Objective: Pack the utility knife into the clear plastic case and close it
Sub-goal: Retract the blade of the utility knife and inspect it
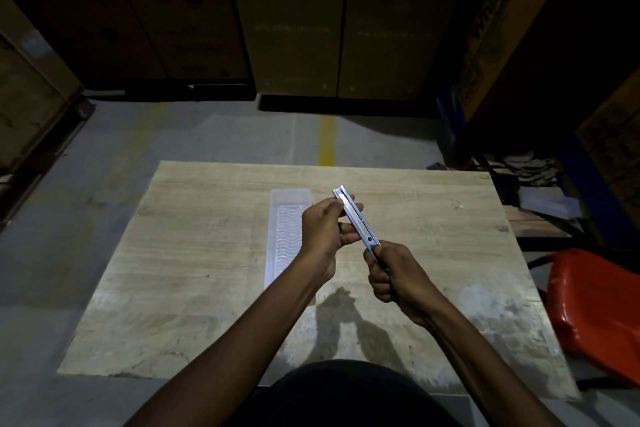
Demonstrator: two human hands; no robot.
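A silver utility knife (356, 217) is held above the wooden table (207, 288), slanting from the far tip down toward me. My left hand (323, 234) pinches its far end between thumb and fingers. My right hand (394, 274) is closed around the dark near end of the handle. The clear plastic case (285, 236) lies flat on the table just left of my left hand, long side running away from me; my left wrist hides part of its right edge. I cannot tell whether the case is open.
An orange plastic chair (595, 315) stands at the table's right side. Stacked cardboard boxes (294, 31) line the far wall and both sides. A yellow line (327, 140) marks the grey floor beyond the table.
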